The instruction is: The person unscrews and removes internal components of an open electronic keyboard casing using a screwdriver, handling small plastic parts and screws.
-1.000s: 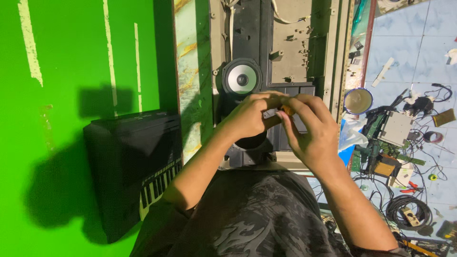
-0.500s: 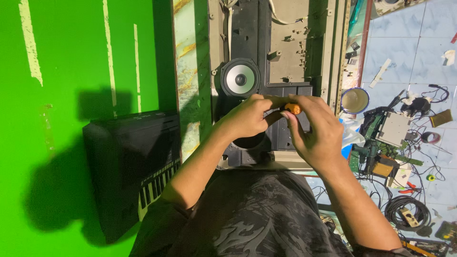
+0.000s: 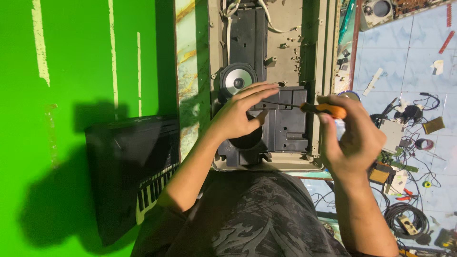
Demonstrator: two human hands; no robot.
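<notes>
My right hand (image 3: 354, 138) grips a screwdriver with an orange handle (image 3: 326, 110). Its thin dark shaft runs left toward the fingers of my left hand (image 3: 240, 113). My left hand is flat with the fingers stretched out, and its fingertips lie at the shaft's tip. Both hands hover over a black plastic panel (image 3: 285, 126) inside an opened beige casing (image 3: 312, 62). A round speaker (image 3: 236, 79) with a silver centre sits just above my left hand. A large round hole in the panel lies under my left palm.
A black keyboard (image 3: 135, 171) lies at the left against a bright green surface (image 3: 71, 71). At the right, a blue tiled floor (image 3: 409, 57) holds several cables, circuit boards and small tools. White wires (image 3: 266, 16) run along the casing's top.
My hands were clasped together over the panel. They have drawn apart: the right hand moved right with the orange-handled screwdriver, and the left hand's fingers have spread out flat.
</notes>
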